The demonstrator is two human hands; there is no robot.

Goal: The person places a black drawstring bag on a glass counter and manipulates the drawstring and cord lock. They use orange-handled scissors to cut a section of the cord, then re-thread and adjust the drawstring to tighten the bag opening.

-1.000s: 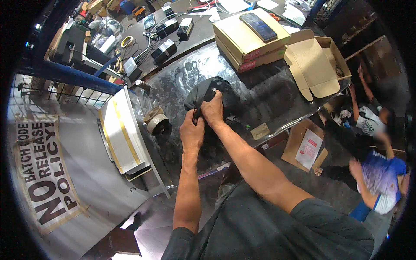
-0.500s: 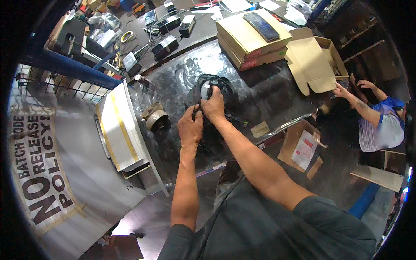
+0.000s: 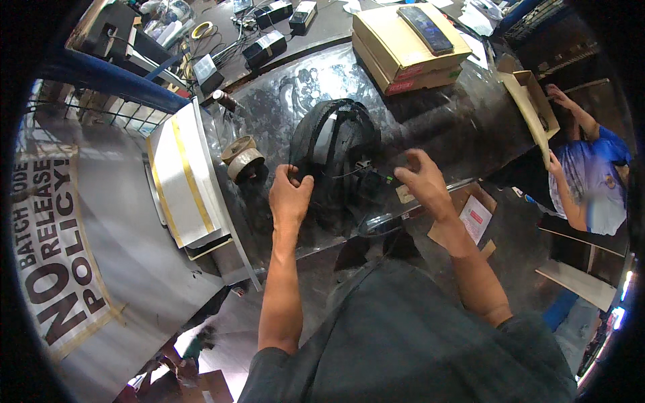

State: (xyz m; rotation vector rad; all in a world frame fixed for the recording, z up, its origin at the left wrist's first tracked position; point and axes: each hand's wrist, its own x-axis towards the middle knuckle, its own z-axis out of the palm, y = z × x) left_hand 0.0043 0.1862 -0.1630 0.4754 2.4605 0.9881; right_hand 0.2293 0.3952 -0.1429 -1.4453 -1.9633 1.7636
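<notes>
While 2 bare forearms rise from the lower edge, the left nearly vertical and the right slanting up and inward, the hands stand apart on either side of a domed black mesh piece [image 3: 347, 138] on the dark tabletop [image 3: 443, 121]. At the mesh's near left edge, the left hand [image 3: 289, 200] points upward, its thumb and forefinger tips raised with a narrow gap between them; whether they pinch any black material, I cannot tell. Right of the mesh and clear of it, the right hand [image 3: 426, 185] angles toward the left, its fingers loosely curled and spread from the thumb.

Brown tape rolls [image 3: 240, 149] sit left of the mesh. Beyond it to the right, a phone [image 3: 426, 28] lies on stacked boxes [image 3: 381, 57]. At the far right, a co-worker [image 3: 594, 168] handles an open carton [image 3: 539, 107].
</notes>
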